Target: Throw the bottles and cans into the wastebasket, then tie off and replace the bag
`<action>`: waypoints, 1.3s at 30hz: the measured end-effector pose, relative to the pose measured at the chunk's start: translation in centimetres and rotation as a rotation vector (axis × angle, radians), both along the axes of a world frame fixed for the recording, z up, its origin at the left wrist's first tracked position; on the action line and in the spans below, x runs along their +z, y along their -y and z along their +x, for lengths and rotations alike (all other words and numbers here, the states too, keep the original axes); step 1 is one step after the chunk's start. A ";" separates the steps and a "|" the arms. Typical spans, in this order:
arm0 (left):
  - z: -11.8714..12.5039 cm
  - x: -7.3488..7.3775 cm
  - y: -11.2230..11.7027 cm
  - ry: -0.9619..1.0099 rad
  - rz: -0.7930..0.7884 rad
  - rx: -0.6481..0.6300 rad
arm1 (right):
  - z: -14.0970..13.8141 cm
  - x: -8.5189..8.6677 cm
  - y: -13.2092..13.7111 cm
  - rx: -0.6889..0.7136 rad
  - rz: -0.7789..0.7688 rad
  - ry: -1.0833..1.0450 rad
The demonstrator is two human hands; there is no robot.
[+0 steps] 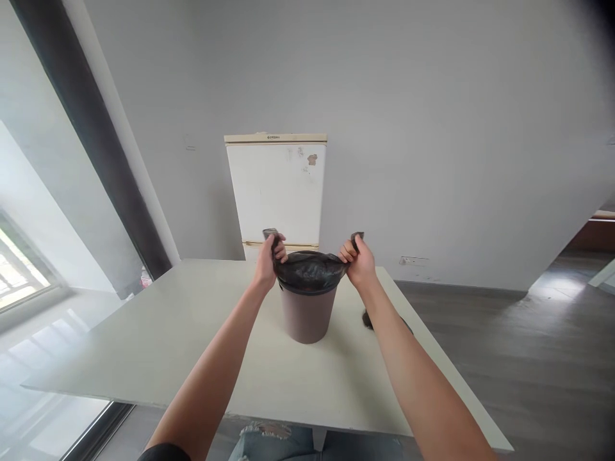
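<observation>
A small brown waste bin (307, 317) stands on the white table (158, 339), lined with a black plastic bag (310, 270) stretched over its rim. My left hand (268, 259) is closed on the bag's left handle, pulled up at the bin's left side. On the other side my right hand (358, 259) grips the right handle in the same way. Both arms reach straight forward over the table.
An old white fridge (275, 192) stands against the grey wall behind the table. A dark object (368, 319) lies on the table, partly hidden by my right forearm. A window is on the left; wooden floor runs along the right.
</observation>
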State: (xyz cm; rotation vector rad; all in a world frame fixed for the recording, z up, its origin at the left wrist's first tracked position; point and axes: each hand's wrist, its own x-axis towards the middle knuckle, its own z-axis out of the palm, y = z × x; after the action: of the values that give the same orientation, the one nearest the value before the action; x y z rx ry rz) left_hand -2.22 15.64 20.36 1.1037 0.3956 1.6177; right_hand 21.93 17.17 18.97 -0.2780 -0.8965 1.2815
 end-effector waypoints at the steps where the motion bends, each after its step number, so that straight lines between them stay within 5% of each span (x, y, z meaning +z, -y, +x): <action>1: 0.5 0.1 0.3 -0.043 -0.009 -0.048 | -0.3 0.5 0.3 0.032 0.003 0.052; 3: 1.5 0.3 0.8 -0.163 0.014 -0.056 | -1.0 1.3 0.8 0.056 0.013 0.182; 9: 3.3 -0.4 1.5 -0.496 0.188 0.181 | -3.1 1.4 1.2 -0.088 0.058 0.579; 16: 3.6 -0.7 1.5 -0.496 0.181 0.264 | -4.5 0.6 1.4 -0.079 0.104 0.526; 23: 3.8 -0.2 1.6 -0.600 0.147 0.150 | -4.8 1.3 3.0 0.018 0.259 0.633; 27: 3.6 0.0 1.6 -0.562 0.085 0.296 | -4.6 1.5 3.7 0.011 0.253 0.669; 30: 3.6 0.1 1.9 -0.547 0.054 0.387 | -4.4 1.4 4.2 -0.087 0.279 0.782; 35: 3.8 0.2 2.7 -0.520 0.028 0.483 | -4.3 1.4 4.9 -0.502 0.356 1.015; 39: 3.8 0.2 2.6 -0.501 -0.007 0.540 | -4.6 1.0 5.0 -0.544 0.528 1.070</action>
State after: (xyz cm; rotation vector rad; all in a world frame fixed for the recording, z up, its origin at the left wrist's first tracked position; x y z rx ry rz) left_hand 1.63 12.99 20.53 1.4813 1.1041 1.7744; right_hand 17.31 12.19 19.95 -0.7514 -1.8548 0.2819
